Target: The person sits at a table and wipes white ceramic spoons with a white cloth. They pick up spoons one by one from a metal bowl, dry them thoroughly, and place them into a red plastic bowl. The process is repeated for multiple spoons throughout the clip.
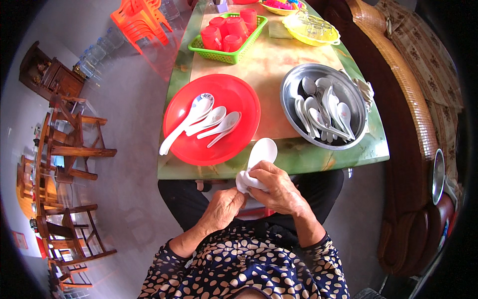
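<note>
Just beyond the table's near edge, a white soup spoon (263,151) points away from me, its bowl bare. A white cloth (244,181) is bunched around its handle, and my right hand (279,189) is closed over the cloth. My left hand (223,207) is closed at the handle's lower end, which the fingers and cloth hide. Several white soup spoons (213,119) lie on a round red tray (181,142) at the left. To the right, a steel basin (303,138) contains more white spoons (343,114) and some metal ones.
The green-edged table (343,157) also bears a green basket (229,57) of red cups (232,30) and a yellow basket (308,37) farther back. Wooden chairs (74,149) and stacked orange stools (139,22) are at the left. A wooden bench (403,124) borders the right side.
</note>
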`<state>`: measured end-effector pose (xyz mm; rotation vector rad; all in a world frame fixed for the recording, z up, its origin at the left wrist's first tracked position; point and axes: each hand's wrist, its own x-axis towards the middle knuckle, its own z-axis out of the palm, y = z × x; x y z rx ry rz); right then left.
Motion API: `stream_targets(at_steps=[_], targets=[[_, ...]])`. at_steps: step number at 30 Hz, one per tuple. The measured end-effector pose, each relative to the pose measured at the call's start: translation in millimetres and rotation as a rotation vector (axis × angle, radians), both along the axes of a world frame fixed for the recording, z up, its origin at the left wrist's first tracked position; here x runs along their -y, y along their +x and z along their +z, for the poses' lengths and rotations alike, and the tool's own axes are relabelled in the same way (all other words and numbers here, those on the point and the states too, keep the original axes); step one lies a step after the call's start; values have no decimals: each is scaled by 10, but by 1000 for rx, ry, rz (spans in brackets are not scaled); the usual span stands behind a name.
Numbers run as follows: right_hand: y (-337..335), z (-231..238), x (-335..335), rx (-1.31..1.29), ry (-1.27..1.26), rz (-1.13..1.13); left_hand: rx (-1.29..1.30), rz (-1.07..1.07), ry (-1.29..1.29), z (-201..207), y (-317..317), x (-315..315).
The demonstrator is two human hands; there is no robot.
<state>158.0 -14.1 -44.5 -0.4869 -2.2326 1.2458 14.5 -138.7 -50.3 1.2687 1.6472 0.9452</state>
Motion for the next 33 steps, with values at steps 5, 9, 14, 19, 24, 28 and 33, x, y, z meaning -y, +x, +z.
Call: stream_targets(at_steps=[5, 9, 14, 19, 24, 28, 33], targets=[[-102, 21, -134, -114, 326, -620, 16, 51, -105, 141, 70, -41], [-228, 12, -90, 123, 544, -564, -185, 41, 69, 152, 163, -94], [-149, 103, -26, 136, 383, -386, -221, 66, 196, 93, 140, -99], [-90, 132, 23, 78, 308, -306, -235, 67, 216, 100, 124, -136], [36, 187, -8, -57, -9, 96, -410, 95, 251, 118, -16, -113], [197, 93, -52, -196, -305, 4, -541, 278, 225, 322, -248, -148], [170, -140, -142, -67, -95, -327, -919, 335, 357, 431, -840, -338]])
